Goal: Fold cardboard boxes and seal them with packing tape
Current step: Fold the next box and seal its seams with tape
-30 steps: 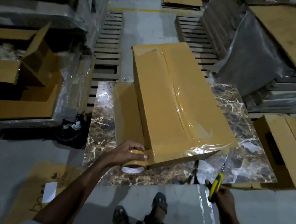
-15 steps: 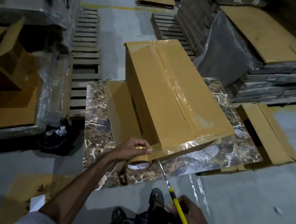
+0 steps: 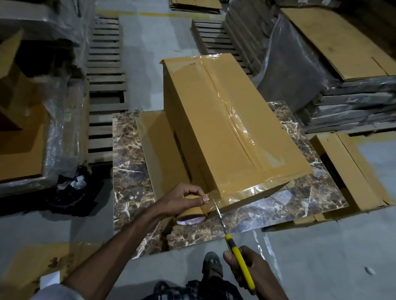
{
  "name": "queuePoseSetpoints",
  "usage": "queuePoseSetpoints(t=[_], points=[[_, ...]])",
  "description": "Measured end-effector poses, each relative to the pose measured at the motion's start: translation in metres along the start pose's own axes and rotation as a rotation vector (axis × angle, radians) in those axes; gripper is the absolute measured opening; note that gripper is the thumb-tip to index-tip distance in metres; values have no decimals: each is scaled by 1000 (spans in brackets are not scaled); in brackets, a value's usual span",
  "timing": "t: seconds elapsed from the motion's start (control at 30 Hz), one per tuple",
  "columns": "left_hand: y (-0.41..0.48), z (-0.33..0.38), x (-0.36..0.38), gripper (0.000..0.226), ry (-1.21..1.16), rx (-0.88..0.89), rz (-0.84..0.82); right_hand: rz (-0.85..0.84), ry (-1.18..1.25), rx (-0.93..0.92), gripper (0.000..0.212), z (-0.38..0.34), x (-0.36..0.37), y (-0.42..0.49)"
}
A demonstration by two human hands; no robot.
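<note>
A long brown cardboard box point(image 3: 222, 125) stands on a marbled slab point(image 3: 133, 171), with shiny clear tape along its top seam and round its near end. My left hand point(image 3: 180, 201) grips the tape roll point(image 3: 196, 212) at the box's near left corner, the tape stretched from roll to box. My right hand point(image 3: 249, 265) holds a yellow utility knife point(image 3: 240, 261). Its long blade reaches up to the stretched tape between roll and box.
Flat cardboard point(image 3: 159, 149) lies under the box on the slab. More flattened boxes point(image 3: 349, 175) lie to the right, wrapped stacks point(image 3: 352, 77) behind them. Wooden pallets point(image 3: 104, 87) and an open carton point(image 3: 3, 89) are on the left. My feet stand below the slab's near edge.
My right hand swung the knife from the right side over to the tape roll, and the blade now meets the stretched tape. My left hand kept its hold on the roll.
</note>
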State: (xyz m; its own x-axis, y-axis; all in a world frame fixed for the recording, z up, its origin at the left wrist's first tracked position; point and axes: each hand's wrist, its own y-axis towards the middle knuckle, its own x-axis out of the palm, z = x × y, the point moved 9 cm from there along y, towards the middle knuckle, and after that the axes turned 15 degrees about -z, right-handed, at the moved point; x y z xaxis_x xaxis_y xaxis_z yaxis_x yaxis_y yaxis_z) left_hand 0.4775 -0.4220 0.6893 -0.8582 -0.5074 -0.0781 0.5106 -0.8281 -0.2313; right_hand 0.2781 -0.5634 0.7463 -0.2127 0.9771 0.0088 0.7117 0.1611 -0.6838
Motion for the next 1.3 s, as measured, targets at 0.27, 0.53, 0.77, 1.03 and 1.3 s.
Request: queuePoseSetpoints(t=[0.27,0.53,0.77,1.03,1.3], points=[[-2,2,-2,11,28,-11,12,62,-53,-40,90,-18,-12,17],[-3,7,-2,50,-5,56,14,104,-17,-55,63,-13,-22,20],[-4,3,-1,32,-31,-11,-15,119,33,-73,45,-13,-27,20],[-23,-18,0,8,19,-150,-14,94,-38,-46,53,1,-20,22],[-40,-32,9,21,20,-243,21,123,-221,-1,57,0,-15,17]])
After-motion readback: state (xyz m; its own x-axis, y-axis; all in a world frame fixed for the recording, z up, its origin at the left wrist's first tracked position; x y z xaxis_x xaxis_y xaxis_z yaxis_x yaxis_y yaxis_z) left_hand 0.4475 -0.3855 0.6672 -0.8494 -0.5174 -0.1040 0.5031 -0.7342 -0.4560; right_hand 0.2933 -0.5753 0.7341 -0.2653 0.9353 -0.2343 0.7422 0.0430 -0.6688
